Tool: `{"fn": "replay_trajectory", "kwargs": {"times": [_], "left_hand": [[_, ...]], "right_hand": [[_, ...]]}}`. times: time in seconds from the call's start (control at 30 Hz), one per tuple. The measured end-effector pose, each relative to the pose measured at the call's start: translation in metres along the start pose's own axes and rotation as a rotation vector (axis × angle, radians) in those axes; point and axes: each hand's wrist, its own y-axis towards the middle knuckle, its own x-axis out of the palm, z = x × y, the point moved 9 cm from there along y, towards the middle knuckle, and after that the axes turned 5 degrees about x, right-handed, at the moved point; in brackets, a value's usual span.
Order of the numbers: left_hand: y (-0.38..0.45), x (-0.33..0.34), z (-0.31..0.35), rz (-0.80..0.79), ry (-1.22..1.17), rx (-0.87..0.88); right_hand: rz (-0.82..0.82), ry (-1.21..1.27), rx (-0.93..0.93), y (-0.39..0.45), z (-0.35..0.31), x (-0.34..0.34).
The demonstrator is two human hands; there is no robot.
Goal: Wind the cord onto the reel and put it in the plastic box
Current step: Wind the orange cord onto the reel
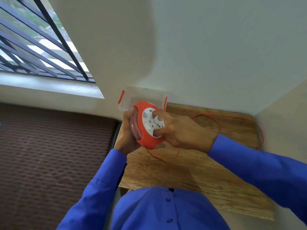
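An orange reel (146,138) with a white socket face is held upright above the wooden table (191,176). My left hand (128,130) grips its left rim from behind. My right hand (179,130) has its fingers and thumb hooked in the holes of the white hub. A thin orange cord (219,127) leaves the reel's bottom and lies in loose loops across the table toward the right wall. Behind the reel stands a clear plastic box (142,97) with orange clips, open on top, against the wall.
The table sits in a corner, with walls close behind and on the right. A brown patterned mattress (54,155) lies to the left of the table. A barred window (38,44) is at upper left.
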Motion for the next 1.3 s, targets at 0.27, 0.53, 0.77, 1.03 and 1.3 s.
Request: {"fn": "replay_trajectory", "kwargs": {"times": [0.27,0.53,0.77,1.03,1.3], "left_hand": [[-0.009,-0.006,-0.032,-0.019,-0.051,-0.273],[0.006,0.017,-0.013,-0.038,0.133,-0.039],[0.010,0.044,0.037,-0.141,0.959,0.481],[0.007,0.008,-0.007,-0.031,-0.062,-0.118],[-0.010,0.016,-0.036,-0.194,-0.194,-0.441]], "right_hand": [[-0.112,-0.347,-0.312,-0.005,-0.014,0.010],[0.097,0.626,0.562,0.000,0.063,0.016],[-0.204,1.633,1.030,-0.023,0.058,0.086],[0.077,0.049,0.070,-0.015,0.013,0.003],[-0.084,-0.339,-0.258,-0.026,0.000,0.006]]}}
